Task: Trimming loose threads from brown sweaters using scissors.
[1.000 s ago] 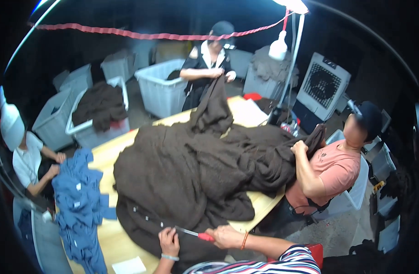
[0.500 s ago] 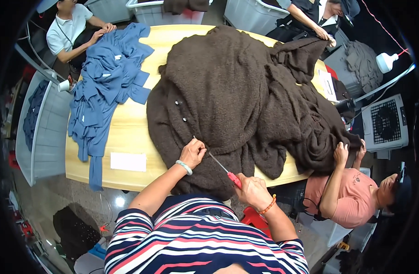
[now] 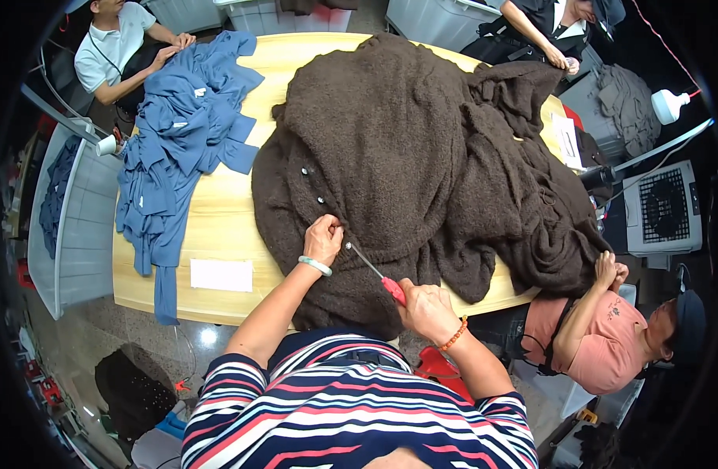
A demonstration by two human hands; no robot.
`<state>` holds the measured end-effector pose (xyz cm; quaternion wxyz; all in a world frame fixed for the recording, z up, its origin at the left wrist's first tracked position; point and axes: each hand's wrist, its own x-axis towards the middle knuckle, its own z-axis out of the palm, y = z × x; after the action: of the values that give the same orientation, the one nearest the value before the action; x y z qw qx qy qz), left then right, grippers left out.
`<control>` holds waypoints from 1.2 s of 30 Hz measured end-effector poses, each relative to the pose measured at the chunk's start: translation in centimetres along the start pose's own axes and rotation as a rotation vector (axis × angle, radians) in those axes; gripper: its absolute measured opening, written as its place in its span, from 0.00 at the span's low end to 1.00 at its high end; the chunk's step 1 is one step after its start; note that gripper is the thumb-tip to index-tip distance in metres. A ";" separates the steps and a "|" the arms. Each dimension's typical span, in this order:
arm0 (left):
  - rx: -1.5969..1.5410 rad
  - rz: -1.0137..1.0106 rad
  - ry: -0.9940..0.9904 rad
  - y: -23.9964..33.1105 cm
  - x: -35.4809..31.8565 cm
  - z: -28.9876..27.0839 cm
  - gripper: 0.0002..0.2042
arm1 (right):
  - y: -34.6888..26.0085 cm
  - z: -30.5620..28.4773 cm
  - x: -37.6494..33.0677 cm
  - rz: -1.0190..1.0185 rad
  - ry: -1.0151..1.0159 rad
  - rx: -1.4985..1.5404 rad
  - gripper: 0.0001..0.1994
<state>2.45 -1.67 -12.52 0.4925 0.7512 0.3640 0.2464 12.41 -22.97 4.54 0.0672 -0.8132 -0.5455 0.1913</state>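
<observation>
A large dark brown knit garment [image 3: 382, 148] lies heaped over the middle of the table and hangs past its near edge. Shiny buttons [image 3: 321, 199] run along its left part. My left hand [image 3: 324, 239] is closed in a pinch on the knit just below them. In my right fist [image 3: 428, 309] is a red-handled tool with a thin metal shaft [image 3: 393, 290], slanting up and left. The shaft's tip meets a shiny button [image 3: 349, 245] right beside my left fingers.
Blue garments [image 3: 179, 133] are piled on the table's left, near a white paper [image 3: 221, 275]. One person [image 3: 124, 55] handles the blue pile. Two others hold brown knit at the far right and near right. Grey bins [image 3: 77, 219] surround the table [image 3: 218, 211].
My left hand has shifted slightly up and left along the knit. A shiny button now shows at the shaft's tip, where my fingers were before. The person at right has brought both hands closer together.
</observation>
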 end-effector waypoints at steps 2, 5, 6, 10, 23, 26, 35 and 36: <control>-0.014 0.005 -0.027 -0.1 -0.4 -0.3 0.05 | 0.3 0.3 0.1 0.033 -0.135 -0.025 0.12; 0.018 0.056 -0.035 1.0 -1.1 -1.0 0.08 | 0.4 0.0 0.5 0.064 -0.107 0.028 0.12; 0.012 0.053 -0.039 1.6 -1.3 -1.2 0.09 | 0.4 -0.2 0.7 0.062 -0.104 0.028 0.12; -0.040 0.112 0.254 2.4 0.2 -2.3 0.10 | 0.5 -0.6 1.7 0.005 -0.017 0.096 0.13; -0.082 -0.024 0.123 0.2 4.9 -2.5 0.03 | -0.6 -0.8 6.5 -0.093 0.089 0.014 0.08; -0.129 0.109 0.195 0.8 4.6 -2.8 0.03 | -0.2 -0.8 6.7 -0.102 0.066 0.058 0.09; 0.223 0.146 0.245 0.5 10.9 -5.3 0.07 | -1.2 -2.1 8.7 -0.108 0.154 0.083 0.09; 0.223 0.151 0.243 0.5 11.0 -5.4 0.07 | -1.1 -1.9 9.0 -0.106 0.159 0.082 0.09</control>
<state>5.45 9.89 -9.80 0.3386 0.7910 0.3883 0.3299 15.20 -14.08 4.52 0.1537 -0.7925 -0.5722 0.1447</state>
